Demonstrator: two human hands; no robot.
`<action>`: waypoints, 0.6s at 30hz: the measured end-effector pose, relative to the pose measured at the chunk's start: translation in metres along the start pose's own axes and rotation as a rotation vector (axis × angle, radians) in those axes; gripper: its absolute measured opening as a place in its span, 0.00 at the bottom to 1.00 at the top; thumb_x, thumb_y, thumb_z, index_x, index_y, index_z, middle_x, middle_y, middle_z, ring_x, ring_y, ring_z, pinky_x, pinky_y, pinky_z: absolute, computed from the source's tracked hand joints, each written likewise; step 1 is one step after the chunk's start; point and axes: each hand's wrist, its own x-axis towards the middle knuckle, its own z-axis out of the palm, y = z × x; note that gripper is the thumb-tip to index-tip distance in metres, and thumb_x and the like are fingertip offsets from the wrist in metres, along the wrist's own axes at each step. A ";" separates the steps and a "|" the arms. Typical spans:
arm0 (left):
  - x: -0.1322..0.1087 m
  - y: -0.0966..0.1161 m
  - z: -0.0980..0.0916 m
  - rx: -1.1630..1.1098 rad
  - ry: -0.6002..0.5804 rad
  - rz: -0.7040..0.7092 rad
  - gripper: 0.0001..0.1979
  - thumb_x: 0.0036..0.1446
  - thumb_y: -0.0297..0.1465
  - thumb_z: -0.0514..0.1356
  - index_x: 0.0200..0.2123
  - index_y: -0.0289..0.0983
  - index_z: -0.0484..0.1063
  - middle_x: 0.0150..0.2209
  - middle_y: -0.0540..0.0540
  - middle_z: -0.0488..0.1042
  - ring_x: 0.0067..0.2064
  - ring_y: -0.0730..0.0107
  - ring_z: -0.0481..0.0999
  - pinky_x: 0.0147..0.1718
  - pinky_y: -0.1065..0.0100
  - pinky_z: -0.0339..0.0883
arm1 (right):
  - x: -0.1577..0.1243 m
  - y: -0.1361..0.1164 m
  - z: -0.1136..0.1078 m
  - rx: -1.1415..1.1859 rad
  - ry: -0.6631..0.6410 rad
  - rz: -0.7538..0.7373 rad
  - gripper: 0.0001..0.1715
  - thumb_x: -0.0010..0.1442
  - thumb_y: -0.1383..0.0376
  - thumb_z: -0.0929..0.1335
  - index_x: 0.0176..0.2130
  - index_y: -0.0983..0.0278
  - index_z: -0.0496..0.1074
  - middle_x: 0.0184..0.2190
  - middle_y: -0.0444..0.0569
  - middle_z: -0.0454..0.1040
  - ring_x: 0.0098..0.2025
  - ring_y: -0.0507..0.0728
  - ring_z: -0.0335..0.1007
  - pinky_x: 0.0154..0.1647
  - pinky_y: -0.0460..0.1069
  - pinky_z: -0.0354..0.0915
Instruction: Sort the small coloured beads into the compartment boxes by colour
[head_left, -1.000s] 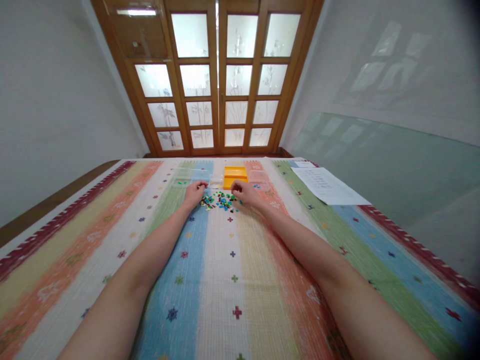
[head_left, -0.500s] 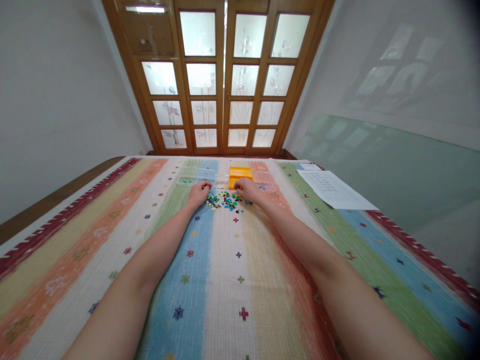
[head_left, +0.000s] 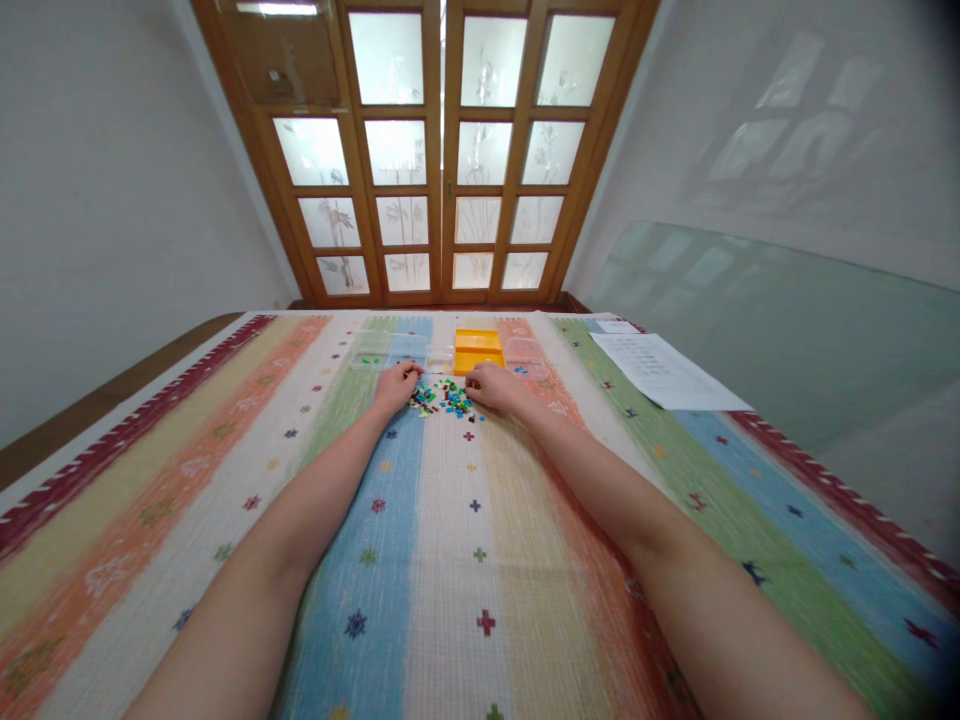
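Note:
A scattered pile of small coloured pieces (head_left: 454, 400), green, blue, dark red and pale yellow, lies on the striped tablecloth. At its left edge, my left hand (head_left: 394, 387) is closed, thumb and fingertips pinched together. My right hand (head_left: 493, 387) rests low over the pile's right side with fingers curled and their tips down among the pieces. Anything held in either pinch is too small or hidden to make out. Just behind my right hand stands an orange box (head_left: 480, 349) with a divider across it. A clear tray (head_left: 361, 347) holding a few green pieces sits beyond my left hand.
Right of the orange box is another clear tray (head_left: 527, 352) with a few blue pieces. A printed sheet of paper (head_left: 667, 375) lies at the right of the table. Wooden doors (head_left: 442, 220) with glass panes stand behind the table's far edge.
My right hand has come down from the front of the orange box to the pile's right side. My left hand stays almost in place; the view has shifted slightly.

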 end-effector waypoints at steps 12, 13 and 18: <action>-0.002 0.003 -0.001 0.037 -0.015 0.006 0.15 0.65 0.28 0.56 0.43 0.41 0.84 0.43 0.47 0.85 0.46 0.62 0.82 0.49 0.66 0.72 | 0.003 -0.011 0.005 -0.043 0.038 0.071 0.14 0.66 0.66 0.69 0.44 0.62 0.85 0.44 0.58 0.84 0.46 0.63 0.77 0.43 0.50 0.64; -0.002 0.003 -0.001 0.039 -0.018 0.004 0.15 0.65 0.28 0.56 0.43 0.41 0.84 0.43 0.48 0.85 0.46 0.62 0.82 0.49 0.66 0.72 | 0.004 -0.010 0.005 -0.050 0.034 0.083 0.14 0.66 0.66 0.69 0.44 0.63 0.85 0.43 0.59 0.84 0.45 0.64 0.77 0.43 0.50 0.64; -0.002 0.003 -0.001 0.044 -0.017 0.002 0.15 0.65 0.28 0.56 0.43 0.42 0.84 0.42 0.48 0.85 0.45 0.62 0.82 0.48 0.66 0.73 | 0.007 -0.008 0.006 -0.031 0.024 0.082 0.13 0.63 0.68 0.70 0.42 0.64 0.85 0.43 0.61 0.84 0.45 0.65 0.78 0.44 0.52 0.64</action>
